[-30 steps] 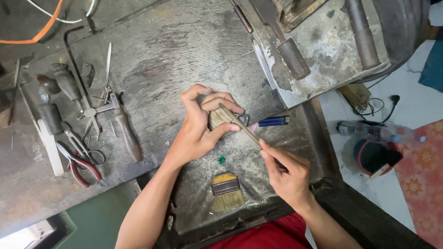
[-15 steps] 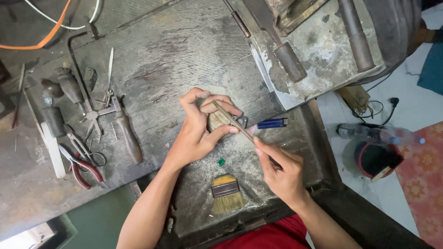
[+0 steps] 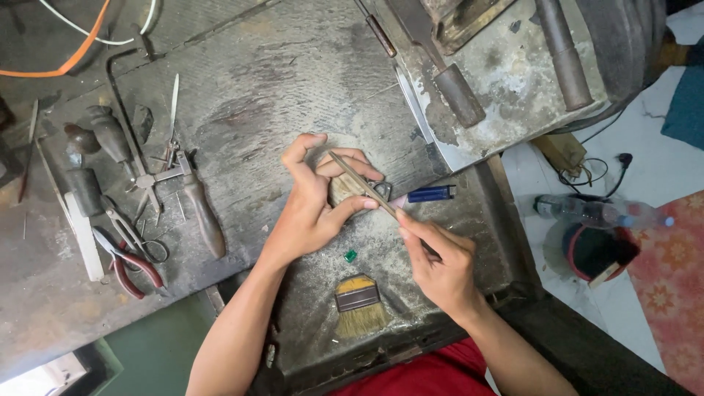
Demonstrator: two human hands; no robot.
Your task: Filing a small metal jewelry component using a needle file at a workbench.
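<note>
My left hand (image 3: 312, 205) is closed around a small wooden peg (image 3: 343, 188) on the grey workbench (image 3: 293, 81), pinching a small metal piece against it. My right hand (image 3: 440, 260) grips a thin metal file (image 3: 363, 187) that lies slanted across the top of the peg and my left fingers. A small green stone (image 3: 350, 256) lies on the bench just below my hands. A short paintbrush (image 3: 358, 304) with tan bristles rests nearer to me.
A blue lighter (image 3: 429, 193) lies right of the peg. Pliers with red handles (image 3: 132, 264), a wooden-handled tool (image 3: 202, 216), scissors and several gravers lie at the left. A metal block with hammers (image 3: 506, 66) stands at the upper right. A plastic bottle (image 3: 598, 213) lies on the floor.
The file has slid up and left across the peg, its tip now reaching past my left fingers. My left hand keeps its hold.
</note>
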